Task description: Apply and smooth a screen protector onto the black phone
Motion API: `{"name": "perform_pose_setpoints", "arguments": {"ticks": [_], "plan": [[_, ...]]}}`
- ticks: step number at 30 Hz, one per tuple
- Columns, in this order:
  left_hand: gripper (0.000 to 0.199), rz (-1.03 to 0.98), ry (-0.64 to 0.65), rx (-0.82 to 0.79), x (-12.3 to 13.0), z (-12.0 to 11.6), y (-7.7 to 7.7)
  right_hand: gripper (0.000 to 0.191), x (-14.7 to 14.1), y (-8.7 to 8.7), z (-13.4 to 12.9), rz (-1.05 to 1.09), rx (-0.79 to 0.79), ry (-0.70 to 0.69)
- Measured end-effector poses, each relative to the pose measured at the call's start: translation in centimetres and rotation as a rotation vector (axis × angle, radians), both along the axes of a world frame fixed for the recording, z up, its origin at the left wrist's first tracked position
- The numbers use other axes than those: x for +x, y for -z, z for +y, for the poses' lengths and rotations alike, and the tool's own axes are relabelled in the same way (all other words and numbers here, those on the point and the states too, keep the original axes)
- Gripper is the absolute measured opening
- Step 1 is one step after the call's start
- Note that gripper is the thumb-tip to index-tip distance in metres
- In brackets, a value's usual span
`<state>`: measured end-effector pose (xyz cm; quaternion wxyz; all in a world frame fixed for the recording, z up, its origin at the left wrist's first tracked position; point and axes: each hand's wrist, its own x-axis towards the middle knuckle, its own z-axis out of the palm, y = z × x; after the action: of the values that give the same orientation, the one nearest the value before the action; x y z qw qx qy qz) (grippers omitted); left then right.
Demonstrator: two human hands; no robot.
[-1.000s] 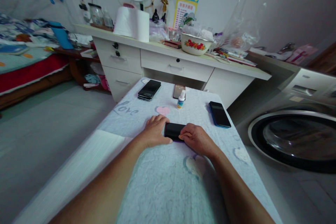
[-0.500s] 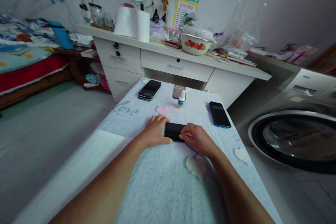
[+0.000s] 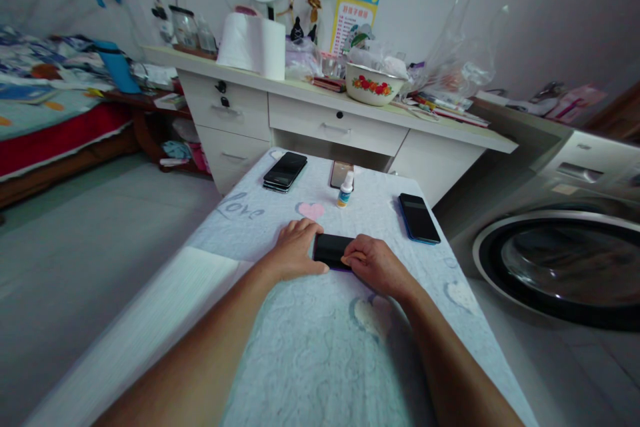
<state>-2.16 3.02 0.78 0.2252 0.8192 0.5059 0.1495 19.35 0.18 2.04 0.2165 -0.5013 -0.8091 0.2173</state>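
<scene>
A smartphone with a dark screen lies flat and crosswise on the cloth-covered table. My left hand spans its left end, fingers at the far edge and thumb at the near edge. Closed and curled, my right hand rests on the phone's right part and hides that end. Whatever its fingers hold, if anything, I cannot make out. Just beyond the phone stands a small white-capped spray bottle with a blue and yellow label.
Stacked phones lie at the far left of the table. Another phone is near the right edge, and one more sits behind the bottle. A white desk stands beyond; a washing machine is to the right.
</scene>
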Motion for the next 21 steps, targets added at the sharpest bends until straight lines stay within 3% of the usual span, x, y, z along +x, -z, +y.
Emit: {"name": "perform_pose_setpoints", "arguments": {"ticks": [21], "plan": [[0.062, -0.007, -0.001, 0.020, -0.04, 0.08, 0.30, 0.006, -0.06, 0.04, 0.01, 0.011, -0.023, 0.013]]}}
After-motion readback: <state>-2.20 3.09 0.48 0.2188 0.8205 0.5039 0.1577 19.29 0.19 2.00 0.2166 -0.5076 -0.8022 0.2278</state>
